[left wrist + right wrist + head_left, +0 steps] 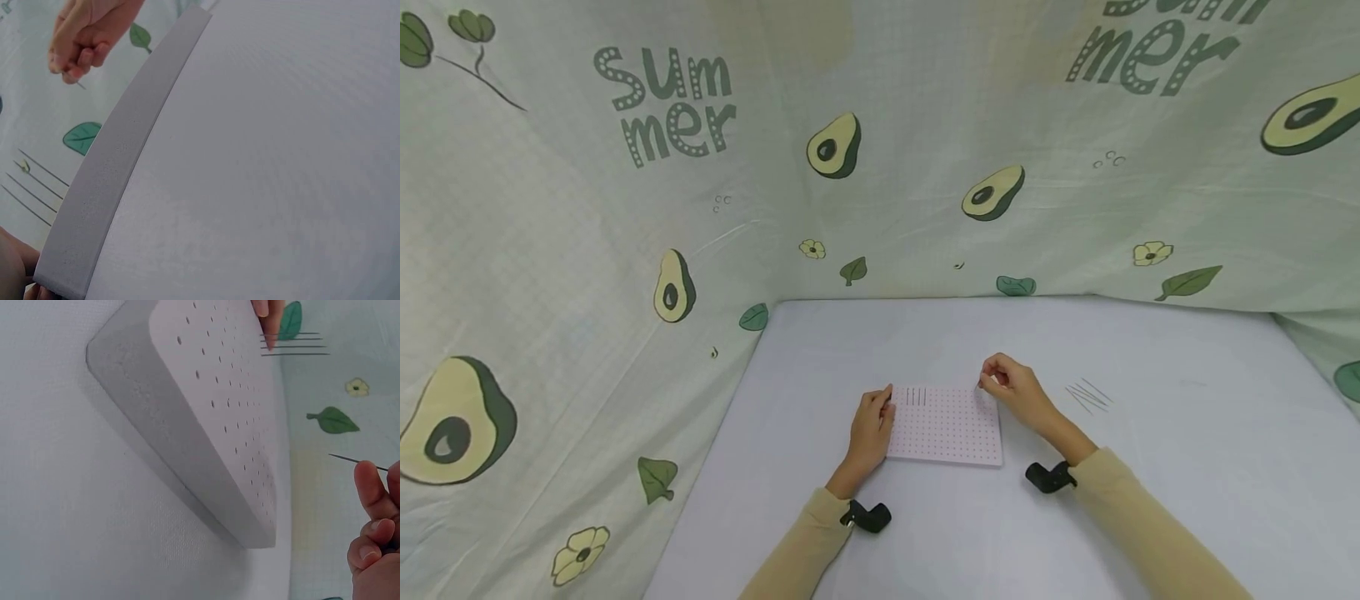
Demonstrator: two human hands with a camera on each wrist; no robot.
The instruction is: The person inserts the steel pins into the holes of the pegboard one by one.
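A pale pink foam board (pixel 946 437) dotted with rows of small holes lies on the table. My left hand (pixel 871 425) grips its left edge near the far corner. Several thin dark needles (pixel 916 397) stand upright in a row close to that corner. Above the far right corner, my right hand (pixel 1017 392) pinches a single needle (pixel 347 458) between thumb and fingers. Its tip sticks out past the fingertips in the right wrist view, apart from the board's surface. In the left wrist view, the board's side wall (pixel 119 156) hides the bases of the standing needles.
Several loose needles (pixel 1088 395) lie crossed on the white table (pixel 1195 467), to the right of my right hand. A pale green cloth (pixel 910 242) printed with avocados and leaves hangs behind the table and along its left side.
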